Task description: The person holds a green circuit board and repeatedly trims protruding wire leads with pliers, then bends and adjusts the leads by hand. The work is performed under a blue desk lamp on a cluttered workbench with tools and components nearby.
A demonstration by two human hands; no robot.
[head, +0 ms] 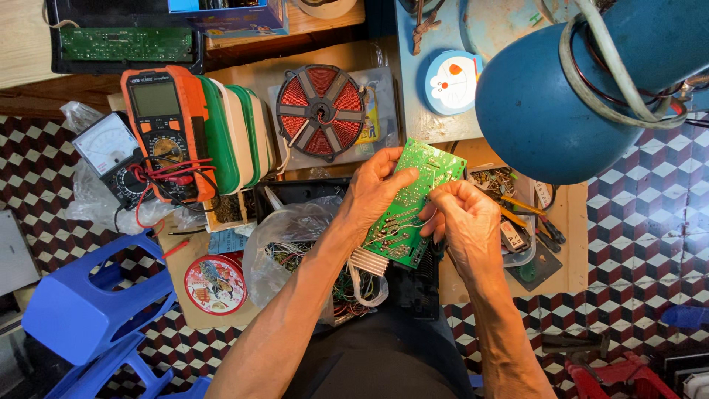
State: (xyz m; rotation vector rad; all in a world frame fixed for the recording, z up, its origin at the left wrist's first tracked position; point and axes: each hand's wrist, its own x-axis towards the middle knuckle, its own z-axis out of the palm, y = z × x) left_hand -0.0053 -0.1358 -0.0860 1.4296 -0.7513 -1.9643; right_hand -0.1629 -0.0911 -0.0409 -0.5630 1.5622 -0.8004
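Observation:
A green circuit board (413,203) is held up between both hands, solder side toward me, tilted with its top toward the upper right. My left hand (371,193) grips its left edge, thumb on the face. My right hand (464,220) pinches its right edge, fingers curled. A white ribbon cable (367,266) hangs from the board's lower end into an open black appliance case (413,292) full of wires.
An orange multimeter (164,125) with red and black leads and an analogue meter (111,151) stand at left. A red induction coil (320,112) lies behind. A blue lamp shade (561,103) hangs at right, a blue plastic stool (88,303) lower left, a round red tin (216,284).

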